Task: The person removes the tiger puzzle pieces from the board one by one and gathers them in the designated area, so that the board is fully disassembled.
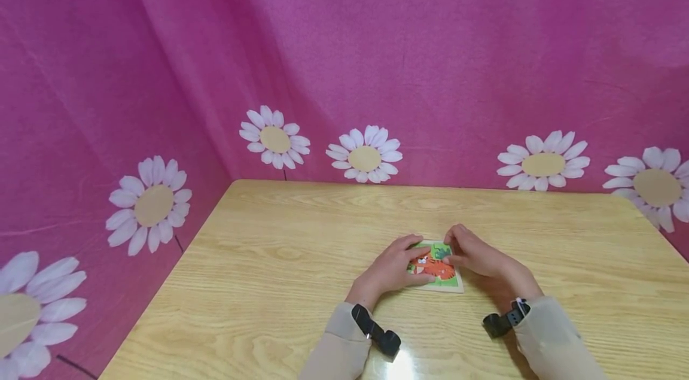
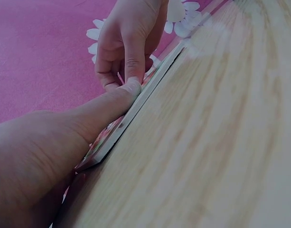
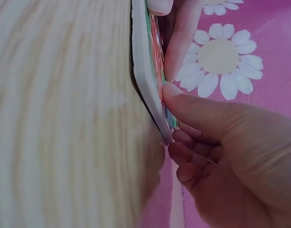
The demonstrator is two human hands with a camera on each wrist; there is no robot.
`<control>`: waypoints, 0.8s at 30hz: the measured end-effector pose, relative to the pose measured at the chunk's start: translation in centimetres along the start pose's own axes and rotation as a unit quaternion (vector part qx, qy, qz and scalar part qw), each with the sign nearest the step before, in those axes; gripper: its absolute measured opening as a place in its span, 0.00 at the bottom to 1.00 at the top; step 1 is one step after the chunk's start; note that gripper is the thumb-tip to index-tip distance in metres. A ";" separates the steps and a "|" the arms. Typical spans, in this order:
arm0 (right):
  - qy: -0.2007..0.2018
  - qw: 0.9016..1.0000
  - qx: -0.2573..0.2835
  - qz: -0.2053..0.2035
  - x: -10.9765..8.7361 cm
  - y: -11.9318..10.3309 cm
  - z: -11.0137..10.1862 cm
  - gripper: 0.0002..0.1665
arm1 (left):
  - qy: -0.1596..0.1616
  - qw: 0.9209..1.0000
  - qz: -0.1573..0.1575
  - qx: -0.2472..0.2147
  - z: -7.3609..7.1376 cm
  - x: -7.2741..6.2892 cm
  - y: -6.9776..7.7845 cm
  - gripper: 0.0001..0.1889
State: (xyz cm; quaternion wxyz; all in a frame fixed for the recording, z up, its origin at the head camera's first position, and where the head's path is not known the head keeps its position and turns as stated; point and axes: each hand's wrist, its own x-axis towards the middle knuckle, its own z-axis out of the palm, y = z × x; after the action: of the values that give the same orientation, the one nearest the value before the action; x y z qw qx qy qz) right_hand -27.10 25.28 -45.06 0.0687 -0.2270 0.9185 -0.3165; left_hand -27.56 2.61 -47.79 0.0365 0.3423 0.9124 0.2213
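Observation:
A small flat puzzle board (image 1: 437,288) with a pale border lies on the table, showing an orange striped cartoon animal on green. Over its left part my left hand (image 1: 392,267) rests with spread fingers. The left thumb (image 2: 109,105) lies across the picture by the near edge. At the board's far right corner my right hand (image 1: 479,252) has its thumb (image 3: 192,103) on the picture and its other fingers curled at the edge. A dark green patch (image 1: 441,252) of the picture shows by the right thumb. Both hands cover parts of the picture.
The light wood-grain table (image 1: 258,284) extends around the board. A pink curtain (image 1: 377,57) with white daisies hangs along its back and left sides. Black straps with small cameras (image 1: 389,343) sit on both wrists over light sleeves.

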 end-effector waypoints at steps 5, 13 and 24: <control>0.009 1.000 0.010 0.000 0.0 0.4 0.2 0.16 | 0.000 1.000 0.002 -0.004 0.0 0.0 -0.1 0.34; 0.034 0.999 -0.001 -0.013 -0.1 0.6 0.5 0.14 | 0.001 1.000 0.003 0.000 0.1 0.0 -0.1 0.34; 0.094 0.995 0.011 -0.023 -0.6 1.1 1.2 0.14 | -0.004 1.000 0.001 -0.003 0.0 -0.1 -0.1 0.34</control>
State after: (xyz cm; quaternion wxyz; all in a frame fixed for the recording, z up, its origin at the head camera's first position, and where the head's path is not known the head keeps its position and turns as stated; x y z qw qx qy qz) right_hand -26.64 25.65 -46.72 -0.0227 -0.2169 0.9117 -0.3482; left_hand -27.56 2.52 -47.79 0.0411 0.3437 0.9114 0.2225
